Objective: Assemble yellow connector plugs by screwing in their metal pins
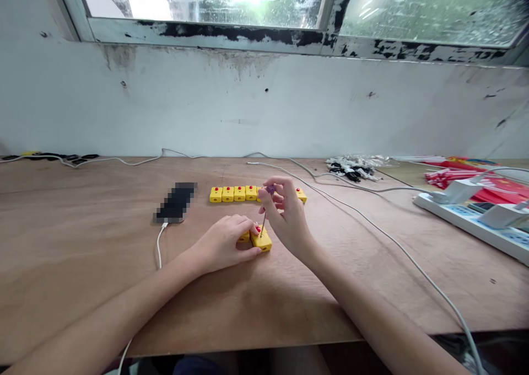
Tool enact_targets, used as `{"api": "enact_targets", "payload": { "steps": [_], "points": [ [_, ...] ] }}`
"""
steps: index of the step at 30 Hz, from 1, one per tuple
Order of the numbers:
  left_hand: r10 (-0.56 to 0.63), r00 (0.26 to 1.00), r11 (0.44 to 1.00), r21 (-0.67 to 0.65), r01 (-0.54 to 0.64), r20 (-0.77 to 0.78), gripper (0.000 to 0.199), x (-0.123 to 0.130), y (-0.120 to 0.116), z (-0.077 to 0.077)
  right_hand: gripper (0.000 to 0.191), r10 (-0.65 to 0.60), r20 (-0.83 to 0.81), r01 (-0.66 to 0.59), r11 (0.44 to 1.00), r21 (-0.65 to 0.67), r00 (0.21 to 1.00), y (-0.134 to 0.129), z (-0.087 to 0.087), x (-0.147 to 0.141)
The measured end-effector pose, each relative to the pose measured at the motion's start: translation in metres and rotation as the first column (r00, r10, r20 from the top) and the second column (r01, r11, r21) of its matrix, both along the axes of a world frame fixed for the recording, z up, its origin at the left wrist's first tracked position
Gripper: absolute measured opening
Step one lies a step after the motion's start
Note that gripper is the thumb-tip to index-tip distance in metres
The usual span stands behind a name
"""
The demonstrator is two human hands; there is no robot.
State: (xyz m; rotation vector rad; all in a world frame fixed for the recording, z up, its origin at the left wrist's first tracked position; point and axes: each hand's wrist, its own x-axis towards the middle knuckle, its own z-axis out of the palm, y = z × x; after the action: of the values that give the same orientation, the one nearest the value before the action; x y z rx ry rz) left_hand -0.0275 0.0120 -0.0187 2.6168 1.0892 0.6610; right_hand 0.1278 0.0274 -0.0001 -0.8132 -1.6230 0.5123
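Observation:
My right hand (287, 216) pinches a small screwdriver (263, 224) with a purple handle, its thin shaft pointing down. The shaft's tip is at the top of a yellow plastic block (262, 241). My left hand (221, 245) grips that block on the table, and a second yellow block (244, 236) sits partly hidden beside its fingers. Behind my hands stands a row of several yellow blocks (233, 193) with red buttons. My right hand hides part of the row, and one more block (301, 195) shows past it.
The plywood table (82, 242) carries a pixelated phone (177, 202) on a white charging cable at left. At right are a power strip (467, 221) with plugs, bundled red flags (454, 178), and a heap of small black and white parts (351, 168). White cables cross the table.

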Motion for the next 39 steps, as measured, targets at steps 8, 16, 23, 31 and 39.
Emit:
{"api": "enact_targets", "payload": {
  "steps": [8,16,23,31,39],
  "points": [
    [0.001,1.000,1.000,-0.019,-0.001,0.019,0.016,-0.0002,0.0015,-0.0020,0.027,0.078,-0.121,-0.092,0.989,-0.115,0.990,0.0015,0.0047,0.0001],
    [0.067,0.998,0.998,0.021,-0.067,0.003,0.021,0.0049,0.0017,-0.0017,0.021,-0.063,-0.076,0.059,0.997,-0.047,0.995,-0.0040,0.0062,-0.0034],
    [0.061,0.998,0.998,0.006,-0.061,0.015,0.020,0.0057,0.0014,-0.0001,0.015,-0.045,-0.003,0.045,0.998,-0.034,0.999,-0.0050,0.0085,-0.0020],
    [0.055,0.998,0.998,-0.030,-0.054,0.036,0.020,0.0053,0.0027,0.0001,0.023,0.043,0.012,-0.043,0.998,-0.045,0.999,-0.0022,0.0076,0.0018],
    [0.031,0.999,0.999,-0.021,-0.030,0.025,0.019,0.0030,0.0030,0.0005,0.019,-0.123,0.073,0.115,0.988,0.108,0.990,-0.0011,0.0054,0.0005]
  ]
}}
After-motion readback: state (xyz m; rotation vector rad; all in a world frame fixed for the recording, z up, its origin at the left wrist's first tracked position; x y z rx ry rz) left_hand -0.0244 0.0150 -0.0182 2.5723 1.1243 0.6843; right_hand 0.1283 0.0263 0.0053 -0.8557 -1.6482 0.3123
